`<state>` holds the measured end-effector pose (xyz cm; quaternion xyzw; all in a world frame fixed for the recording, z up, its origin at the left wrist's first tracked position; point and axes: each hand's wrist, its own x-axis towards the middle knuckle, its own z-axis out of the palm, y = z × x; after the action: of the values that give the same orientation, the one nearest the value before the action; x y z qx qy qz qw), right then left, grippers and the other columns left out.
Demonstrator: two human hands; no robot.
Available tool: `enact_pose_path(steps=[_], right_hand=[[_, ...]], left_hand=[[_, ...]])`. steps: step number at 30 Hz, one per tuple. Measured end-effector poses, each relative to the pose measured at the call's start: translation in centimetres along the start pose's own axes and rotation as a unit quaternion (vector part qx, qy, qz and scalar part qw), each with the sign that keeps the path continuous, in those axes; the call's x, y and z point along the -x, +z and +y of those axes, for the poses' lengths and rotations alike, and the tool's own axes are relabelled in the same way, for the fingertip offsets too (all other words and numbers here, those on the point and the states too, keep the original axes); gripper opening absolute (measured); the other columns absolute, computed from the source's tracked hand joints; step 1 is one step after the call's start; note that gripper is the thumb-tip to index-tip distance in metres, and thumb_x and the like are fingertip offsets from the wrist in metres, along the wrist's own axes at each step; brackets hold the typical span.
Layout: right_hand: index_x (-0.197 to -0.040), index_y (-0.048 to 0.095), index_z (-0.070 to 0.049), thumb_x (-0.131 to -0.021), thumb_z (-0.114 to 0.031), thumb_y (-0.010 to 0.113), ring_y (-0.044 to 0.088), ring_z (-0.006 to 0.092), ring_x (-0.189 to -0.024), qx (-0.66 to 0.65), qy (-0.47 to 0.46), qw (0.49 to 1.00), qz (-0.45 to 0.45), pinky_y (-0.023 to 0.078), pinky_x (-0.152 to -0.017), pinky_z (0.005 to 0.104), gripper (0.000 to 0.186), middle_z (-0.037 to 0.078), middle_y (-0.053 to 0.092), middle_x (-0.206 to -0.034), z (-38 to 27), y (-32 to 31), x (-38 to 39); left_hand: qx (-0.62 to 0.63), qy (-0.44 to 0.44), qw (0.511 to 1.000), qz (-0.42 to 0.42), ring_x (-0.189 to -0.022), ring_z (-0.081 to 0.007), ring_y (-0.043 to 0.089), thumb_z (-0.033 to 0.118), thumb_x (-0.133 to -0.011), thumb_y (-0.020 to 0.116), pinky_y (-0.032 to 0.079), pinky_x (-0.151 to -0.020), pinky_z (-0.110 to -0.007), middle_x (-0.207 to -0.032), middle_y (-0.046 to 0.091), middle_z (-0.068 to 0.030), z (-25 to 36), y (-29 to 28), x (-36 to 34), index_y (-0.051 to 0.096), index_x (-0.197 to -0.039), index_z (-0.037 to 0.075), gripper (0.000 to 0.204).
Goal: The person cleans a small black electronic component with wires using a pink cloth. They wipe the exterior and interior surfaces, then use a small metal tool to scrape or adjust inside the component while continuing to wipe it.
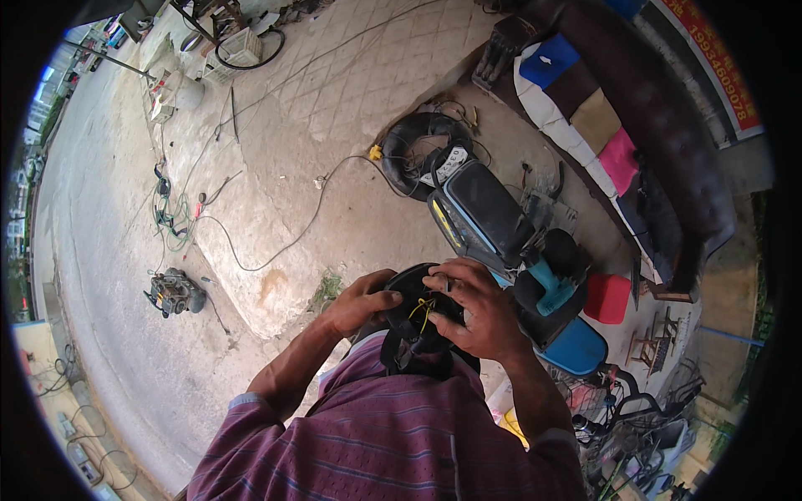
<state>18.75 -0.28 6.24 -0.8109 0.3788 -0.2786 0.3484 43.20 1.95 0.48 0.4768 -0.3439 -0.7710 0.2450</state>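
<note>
Close to my chest, a rounded black plastic housing point(408, 284) is held between both hands, its hollow side facing up. Thin yellow wires point(423, 312) loop out of its dark inside. My left hand point(365, 304) grips its left edge, thumb on top. On the opposite side, my right hand point(478, 311) has its fingers bent over the rim and its thumb by the wires. A small greyish bit shows at the right fingers; I cannot tell what it is. The housing's underside is hidden.
A blue and black electric scooter point(484, 209) stands right of my hands, beside a black inner tube point(409, 134). Behind it is a dark sofa point(660, 108). A red container point(607, 298) sits nearby. Cables point(313, 219) cross the ground; an engine-like machine point(175, 292) lies left.
</note>
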Motion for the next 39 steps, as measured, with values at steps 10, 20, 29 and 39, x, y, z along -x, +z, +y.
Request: enact_pose_path(steps=[10, 20, 29, 39], right_hand=[[-0.104, 0.072, -0.01, -0.07, -0.011, 0.075, 0.061, 0.0277, -0.114, 0.016, -0.069, 0.995, -0.071, 0.044, -0.1, 0.0476, 0.035, 0.006, 0.068, -0.11, 0.1, 1.4, 0.8], [-0.092, 0.073, -0.007, -0.068, -0.015, 0.079, 0.064, 0.0242, -0.105, 0.093, -0.038, 0.983, -0.153, 0.045, -0.091, 0.0428, 0.026, 0.008, 0.071, -0.093, -2.4, 0.5, -0.2], [-0.094, 0.067, -0.004, -0.068, -0.011, 0.077, 0.063, 0.0303, -0.098, 0.096, -0.07, 0.991, -0.055, 0.047, -0.088, 0.0442, 0.029, 0.012, 0.067, -0.093, -2.1, 1.0, -1.7], [-0.119, 0.06, -0.001, -0.071, -0.012, 0.077, 0.06, 0.026, -0.109, -0.013, 0.086, 0.991, 0.099, 0.049, -0.09, 0.0371, 0.051, 0.013, 0.062, -0.117, -3.8, -0.4, -2.4]], left_hand=[[0.109, -0.074, 0.988, -0.08, -0.062, -0.0068, 0.049, 0.031, -0.09, 0.065, 0.038, -0.052, -0.022, -0.087, 0.058, 0.001, -4.2, -0.5, -1.7, 0.053, -0.13, 0.001, 0.052], [0.048, -0.074, 0.995, -0.041, -0.058, -0.0072, 0.051, 0.038, -0.091, 0.063, 0.04, -0.049, -0.024, -0.079, 0.06, 0.0016, -4.2, 0.0, -1.6, 0.065, -0.108, 0.004, 0.038], [0.047, -0.028, 0.998, -0.017, -0.057, -0.0064, 0.046, 0.038, -0.089, 0.065, 0.035, -0.049, -0.024, -0.073, 0.053, 0.003, -0.7, -0.1, -0.3, 0.061, -0.114, 0.003, 0.044], [0.065, 0.008, 0.997, 0.035, -0.061, -0.0081, 0.045, 0.041, -0.086, 0.067, 0.034, -0.05, -0.025, -0.074, 0.05, 0.0009, 1.0, -1.5, 0.1, 0.06, -0.112, 0.002, 0.047]])
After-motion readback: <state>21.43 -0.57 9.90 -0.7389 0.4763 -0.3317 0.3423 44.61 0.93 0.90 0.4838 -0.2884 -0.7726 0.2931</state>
